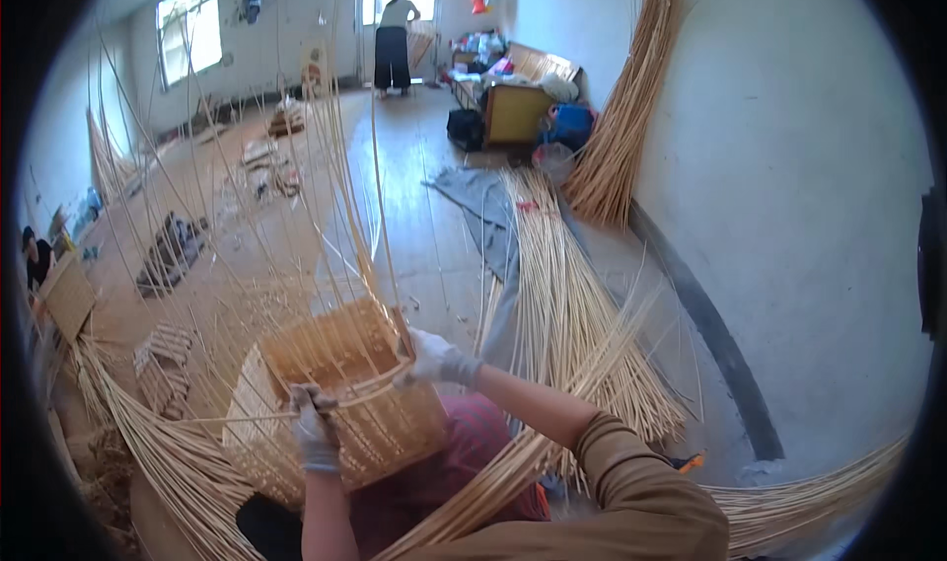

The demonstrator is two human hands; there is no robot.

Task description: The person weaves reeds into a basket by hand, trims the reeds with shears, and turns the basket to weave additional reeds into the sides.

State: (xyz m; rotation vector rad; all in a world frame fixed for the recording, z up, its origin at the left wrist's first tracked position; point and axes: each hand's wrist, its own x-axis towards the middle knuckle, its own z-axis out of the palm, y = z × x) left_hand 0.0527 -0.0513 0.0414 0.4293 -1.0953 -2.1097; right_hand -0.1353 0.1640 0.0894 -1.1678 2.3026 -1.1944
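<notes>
A half-woven wicker basket (390,428) rests on my lap, its opening tilted up and away from me. Long, thin uncut stakes (347,201) rise from its far and left sides. My left hand (314,428), in a pale glove, is closed at the near rim on a wicker strand (247,420) that runs out leftward. At the right corner my right hand (436,358), also gloved, grips the basket's rim, with its fingertips partly hidden. Inside the basket, the woven far wall (330,339) shows.
Wicker bundles lie left (178,452) and right (572,324) of me; another bundle (631,97) leans on the right wall. Wicker rods (493,482) cross beside my right arm. Farther off stand a brown cabinet (518,115) and a person (395,43) by the doorway.
</notes>
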